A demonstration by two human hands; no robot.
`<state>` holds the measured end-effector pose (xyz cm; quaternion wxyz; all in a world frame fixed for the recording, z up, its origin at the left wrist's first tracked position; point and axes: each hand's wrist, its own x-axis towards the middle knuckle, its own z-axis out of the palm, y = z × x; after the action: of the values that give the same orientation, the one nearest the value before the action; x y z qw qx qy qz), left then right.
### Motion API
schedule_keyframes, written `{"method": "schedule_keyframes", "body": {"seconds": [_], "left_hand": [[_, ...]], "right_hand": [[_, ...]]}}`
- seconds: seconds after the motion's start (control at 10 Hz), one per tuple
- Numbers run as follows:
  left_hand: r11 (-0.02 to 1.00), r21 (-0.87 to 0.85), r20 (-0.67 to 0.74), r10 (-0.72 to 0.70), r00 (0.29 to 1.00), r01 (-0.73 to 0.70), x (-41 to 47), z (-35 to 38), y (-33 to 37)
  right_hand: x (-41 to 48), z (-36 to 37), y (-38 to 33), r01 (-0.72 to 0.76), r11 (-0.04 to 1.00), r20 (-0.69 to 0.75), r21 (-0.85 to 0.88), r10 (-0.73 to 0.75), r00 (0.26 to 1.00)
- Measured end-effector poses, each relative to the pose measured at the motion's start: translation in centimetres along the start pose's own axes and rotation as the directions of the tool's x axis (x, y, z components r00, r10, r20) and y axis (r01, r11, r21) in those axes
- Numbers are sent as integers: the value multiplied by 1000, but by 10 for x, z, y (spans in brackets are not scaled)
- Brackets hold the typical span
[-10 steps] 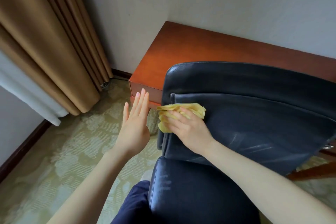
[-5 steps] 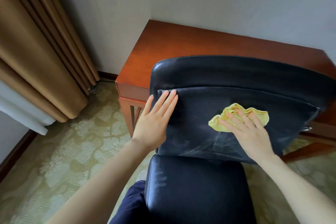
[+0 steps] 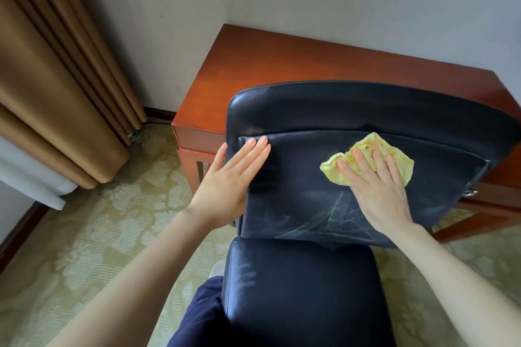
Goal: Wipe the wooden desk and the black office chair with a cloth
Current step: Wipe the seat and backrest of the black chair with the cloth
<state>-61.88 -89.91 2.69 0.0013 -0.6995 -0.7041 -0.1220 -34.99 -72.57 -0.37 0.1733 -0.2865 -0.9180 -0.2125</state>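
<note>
While pressed, cloth (image 3: 366,159) under right grip (image 3: 377,189)

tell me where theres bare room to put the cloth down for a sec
The red-brown wooden desk top shows bare between the grey wall and the black leather chair's backrest. The chair's seat cushion is also bare. The backrest front is crowded: the left hand presses its left edge, and the right hand presses the crumpled yellow cloth there.
</note>
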Motion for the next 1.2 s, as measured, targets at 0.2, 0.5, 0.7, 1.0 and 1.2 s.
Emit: {"method": "schedule_keyframes", "body": {"seconds": [0.2, 0.5, 0.7, 1.0, 1.2], "left_hand": [[999, -34, -106, 34, 994, -38, -6, 0, -2], [987, -157, -366, -23, 930, -37, -15, -21, 6], [983, -27, -254, 166, 953, -179, 0, -22, 26], [832, 342, 77, 439, 895, -437, 70, 11, 81], [683, 558, 196, 444, 874, -472, 105, 29, 87]], "right_hand": [[41, -15, -18, 210, 977, -57, 24, -208, 976], [95, 13, -106, 543, 818, -311, 191, -474, 823], [56, 7, -112, 351, 868, 192, -352, -300, 934], [-38, 26, -25, -217, 976, -36, -7, 217, 976], [-72, 23, 34, -716, 678, 25, 167, 723, 690]]}}
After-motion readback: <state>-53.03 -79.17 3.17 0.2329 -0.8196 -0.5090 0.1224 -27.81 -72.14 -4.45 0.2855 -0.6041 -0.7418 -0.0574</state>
